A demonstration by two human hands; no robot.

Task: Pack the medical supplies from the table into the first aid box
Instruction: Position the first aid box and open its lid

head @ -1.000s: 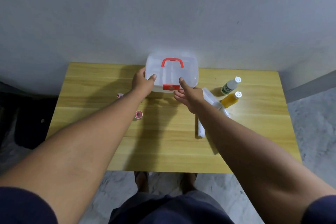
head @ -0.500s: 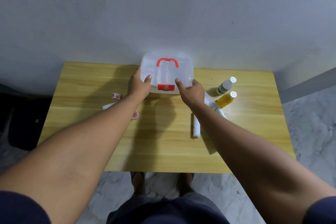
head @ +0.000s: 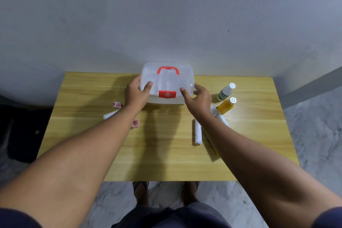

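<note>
The clear plastic first aid box [head: 167,83] with a red handle and red latch stands closed at the table's far middle. My left hand [head: 136,93] grips its left side, thumb on the lid. My right hand [head: 199,98] holds its right side, thumb near the latch. A white bottle [head: 225,91] and an orange bottle [head: 225,105] stand to the right. A white roll [head: 197,131] lies by my right forearm, and a white packet [head: 219,116] is partly hidden under it. Two red-and-white tape rolls [head: 117,105] [head: 135,122] and a white pack [head: 109,115] lie on the left.
The wooden table [head: 166,161] stands against a grey wall. A dark object [head: 24,131] sits on the floor to the left. My feet show below the table's near edge.
My right hand has slid from the latch area to the box's right side. My left hand keeps its grip on the left side.
</note>
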